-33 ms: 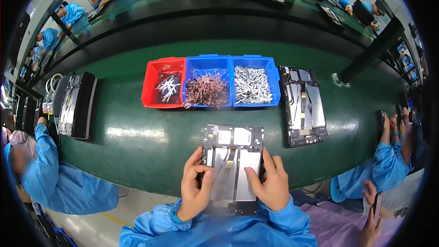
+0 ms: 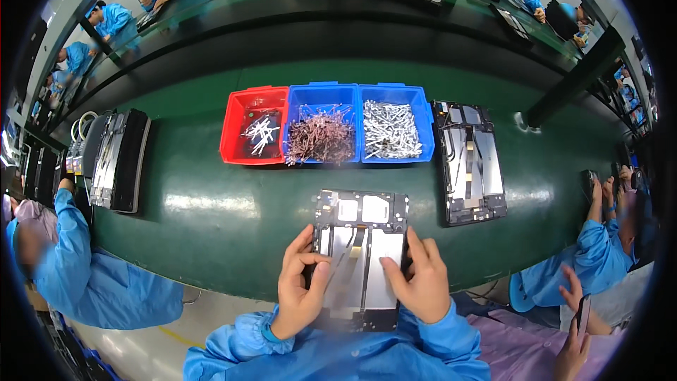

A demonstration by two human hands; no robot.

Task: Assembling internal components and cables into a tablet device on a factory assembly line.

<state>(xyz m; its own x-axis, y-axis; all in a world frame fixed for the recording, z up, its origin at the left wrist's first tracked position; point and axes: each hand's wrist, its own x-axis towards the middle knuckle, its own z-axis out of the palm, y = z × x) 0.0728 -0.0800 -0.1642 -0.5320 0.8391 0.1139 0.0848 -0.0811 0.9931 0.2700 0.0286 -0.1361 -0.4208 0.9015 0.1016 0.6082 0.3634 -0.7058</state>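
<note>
An opened tablet (image 2: 384, 271), its silver battery packs and black circuit board exposed, lies at the near edge of the green table in front of me. Its long sides run away from me. My left hand (image 2: 305, 286) grips its left edge, the thumb over the inside and the index finger along the rim. My right hand (image 2: 421, 279) holds the opposite edge, thumb tip on the right battery and fingers beside the frame. Both hands are closed around the device, and part of its lower end is hidden in shadow and by my blue sleeves.
Beyond the tablet stand a red bin (image 2: 231, 127) with a few white strips, and two blue bins (image 2: 321, 93) of reddish and silver-white small parts. Another opened tablet (image 2: 471, 169) lies right of them, and stacked tablets (image 2: 120, 162) at left. Co-workers in blue sit on both sides.
</note>
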